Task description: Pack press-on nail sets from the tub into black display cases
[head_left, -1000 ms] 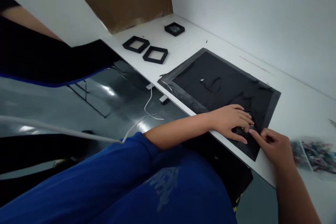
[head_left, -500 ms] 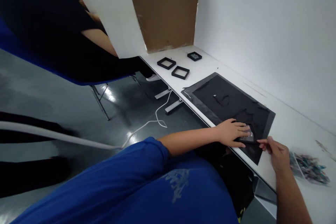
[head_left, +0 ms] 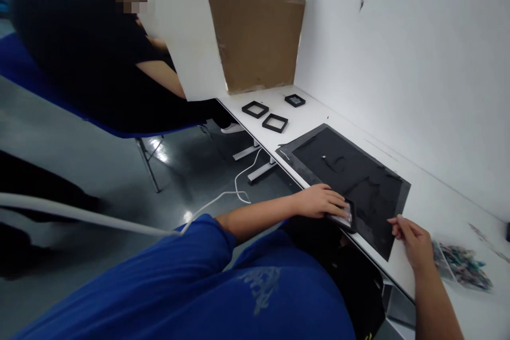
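My left hand (head_left: 322, 201) grips a small black frame (head_left: 351, 218) with a clear, shiny middle, its fingers lying over the front. The frame is at the near edge of a black mat (head_left: 364, 191) on the white table. Over the mat's right edge is my right hand (head_left: 410, 235), thumb and forefinger pinched together; anything between them is too small to make out. Thin dark strips lie on the mat, along with a small whitish bit (head_left: 324, 157).
Two open black frames (head_left: 255, 109) (head_left: 274, 122) and a filled one (head_left: 295, 100) lie farther back. A clear container of small packets (head_left: 464, 265) stands right. Left sits a person (head_left: 91, 58) behind a white divider (head_left: 191, 37). A white cable crosses left.
My left hand has moved left toward the table's near edge with the small black frame. My right hand has come away from the frame's corner and remains near the mat's right edge.
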A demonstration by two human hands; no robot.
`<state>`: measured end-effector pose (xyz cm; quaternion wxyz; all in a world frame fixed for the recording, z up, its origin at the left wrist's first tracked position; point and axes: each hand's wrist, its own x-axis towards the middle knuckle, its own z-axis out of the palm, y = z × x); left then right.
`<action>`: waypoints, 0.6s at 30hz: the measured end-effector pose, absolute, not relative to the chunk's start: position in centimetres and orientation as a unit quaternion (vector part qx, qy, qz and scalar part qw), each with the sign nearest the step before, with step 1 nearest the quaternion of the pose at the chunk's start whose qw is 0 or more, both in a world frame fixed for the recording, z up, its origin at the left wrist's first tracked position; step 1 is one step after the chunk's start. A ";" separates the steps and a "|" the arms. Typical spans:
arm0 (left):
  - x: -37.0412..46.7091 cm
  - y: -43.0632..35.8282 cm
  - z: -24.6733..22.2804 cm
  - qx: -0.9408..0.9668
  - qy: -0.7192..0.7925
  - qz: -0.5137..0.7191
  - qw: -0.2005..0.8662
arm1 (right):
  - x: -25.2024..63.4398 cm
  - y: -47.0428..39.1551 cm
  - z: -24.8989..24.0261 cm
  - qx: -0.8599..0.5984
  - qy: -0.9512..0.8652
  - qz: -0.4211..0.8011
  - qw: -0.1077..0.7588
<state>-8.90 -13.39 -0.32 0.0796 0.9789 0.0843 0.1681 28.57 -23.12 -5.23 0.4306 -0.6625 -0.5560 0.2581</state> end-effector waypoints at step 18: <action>-14.9 13.2 4.2 0.787 0.531 0.313 0.000 | 26.2 -24.3 -3.6 -0.737 -0.574 0.157 0.321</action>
